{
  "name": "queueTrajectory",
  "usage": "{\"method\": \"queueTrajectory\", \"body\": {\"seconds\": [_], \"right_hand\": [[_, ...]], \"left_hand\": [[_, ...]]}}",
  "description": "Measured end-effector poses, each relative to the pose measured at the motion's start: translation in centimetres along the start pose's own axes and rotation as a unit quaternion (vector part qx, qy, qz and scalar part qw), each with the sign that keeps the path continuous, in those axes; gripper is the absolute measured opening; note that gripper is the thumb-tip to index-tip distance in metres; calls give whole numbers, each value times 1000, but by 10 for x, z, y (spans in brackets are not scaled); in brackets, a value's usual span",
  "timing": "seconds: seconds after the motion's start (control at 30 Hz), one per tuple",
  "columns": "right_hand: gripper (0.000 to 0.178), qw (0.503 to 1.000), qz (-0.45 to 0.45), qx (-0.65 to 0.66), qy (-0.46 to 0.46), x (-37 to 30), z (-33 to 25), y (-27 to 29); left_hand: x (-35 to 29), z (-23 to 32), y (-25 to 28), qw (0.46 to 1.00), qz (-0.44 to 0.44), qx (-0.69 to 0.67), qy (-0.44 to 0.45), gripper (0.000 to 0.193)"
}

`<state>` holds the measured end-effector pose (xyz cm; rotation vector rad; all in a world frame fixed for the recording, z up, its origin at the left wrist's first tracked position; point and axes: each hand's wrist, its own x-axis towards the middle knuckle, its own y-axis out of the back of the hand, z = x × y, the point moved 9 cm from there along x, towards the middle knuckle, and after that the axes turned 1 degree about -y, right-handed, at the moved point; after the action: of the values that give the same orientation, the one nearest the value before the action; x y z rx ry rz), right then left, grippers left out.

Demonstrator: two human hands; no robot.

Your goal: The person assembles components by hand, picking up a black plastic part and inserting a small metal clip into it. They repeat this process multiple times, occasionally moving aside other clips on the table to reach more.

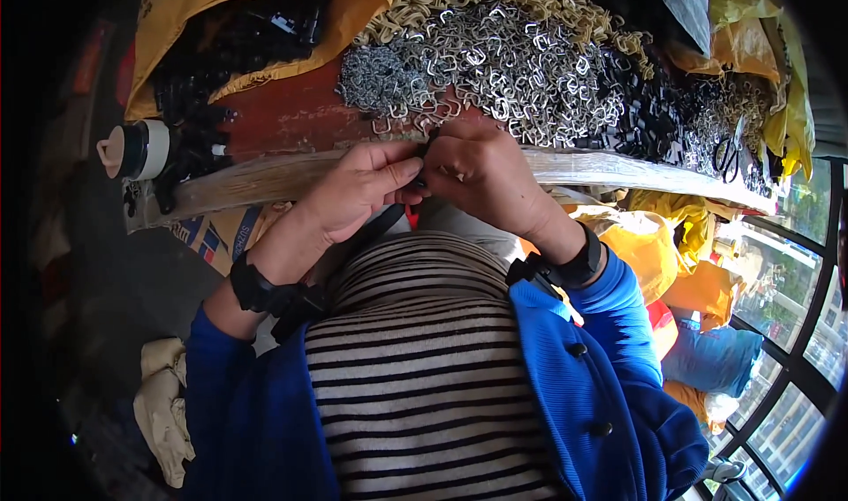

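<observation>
At the near edge of the table, my left hand [364, 185] and my right hand [481, 173] meet in front of my body. Between them is a small black piece [424, 181], mostly covered by my fingers; its kind does not show. My left thumb and fingers pinch it from the left. Curled into a near fist, my right hand closes on its other side. Just beyond my hands lies a heap of silver U-shaped metal pieces [508, 68]. Next to that is a smaller pile of fine grey metal bits [380, 77].
Beige pieces [548, 2] are heaped at the back. An orange sack [362, 7] of black parts [190, 82] opens at far left, near a white bottle [155, 148]. Black clips [649, 113] and scissors [728, 158] lie right. Filled bags [636, 245] stand below the table's right side.
</observation>
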<state>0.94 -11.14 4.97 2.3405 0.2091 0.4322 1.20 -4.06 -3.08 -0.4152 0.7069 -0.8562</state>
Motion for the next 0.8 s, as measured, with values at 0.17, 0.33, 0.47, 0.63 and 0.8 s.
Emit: {"method": "queueTrajectory", "body": {"seconds": [0.17,0.33,0.47,0.63,0.8], "right_hand": [[8,1000,-12,25,-2,-2,4,0],[9,981,28,176,-72,-1,26,11],[9,983,105,16,-150,-7,71,50],[10,934,31,-332,-131,-4,107,42],[13,969,108,-184,-122,-10,108,57]], "left_hand": [[3,-5,-2,999,-9,-29,35,22],[11,3,-9,992,-52,-110,39,26],[16,7,-9,988,-61,-134,46,29],[26,7,-9,987,-54,-137,61,29],[27,8,-3,990,-42,-127,45,28]]}}
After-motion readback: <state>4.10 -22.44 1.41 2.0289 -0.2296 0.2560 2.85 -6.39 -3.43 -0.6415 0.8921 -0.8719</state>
